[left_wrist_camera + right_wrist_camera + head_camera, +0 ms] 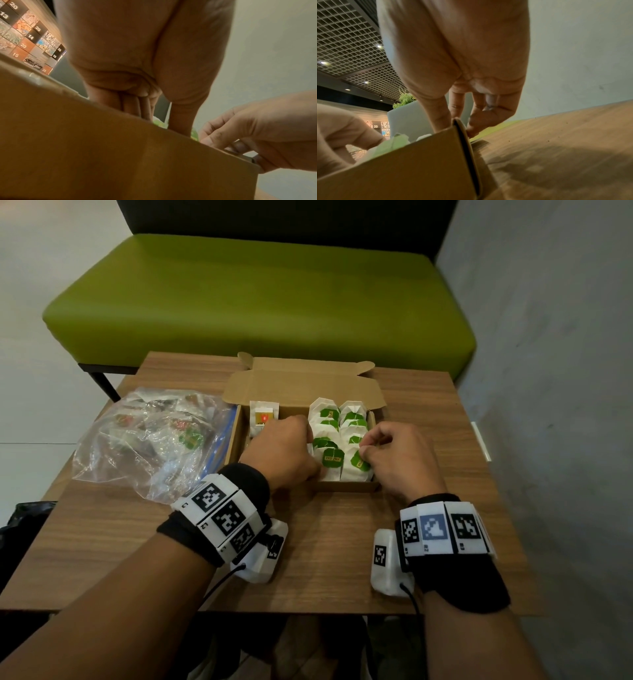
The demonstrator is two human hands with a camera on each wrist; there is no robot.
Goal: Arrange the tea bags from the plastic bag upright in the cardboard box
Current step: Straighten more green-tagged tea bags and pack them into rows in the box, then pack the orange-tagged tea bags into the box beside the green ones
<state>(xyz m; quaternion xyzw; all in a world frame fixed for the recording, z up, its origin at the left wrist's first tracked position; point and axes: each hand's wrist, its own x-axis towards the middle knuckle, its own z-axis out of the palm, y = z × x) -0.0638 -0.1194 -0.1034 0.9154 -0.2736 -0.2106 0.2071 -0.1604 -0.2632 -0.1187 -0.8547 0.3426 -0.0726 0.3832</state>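
Both hands are in the box (346, 487), straightening green tea bags (333, 457): right hand (394, 453) pinches one, left hand's (284, 446) grip unclear. Next: fetch more from the bag (150, 440) beside the left.

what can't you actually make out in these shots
- Left hand fingertips: head view, hidden by its own back; left wrist view, behind the cardboard box wall.
- Plastic bag contents: head view, blurred by glare and crinkles.
- Tea bags count: hands overlap the rows.
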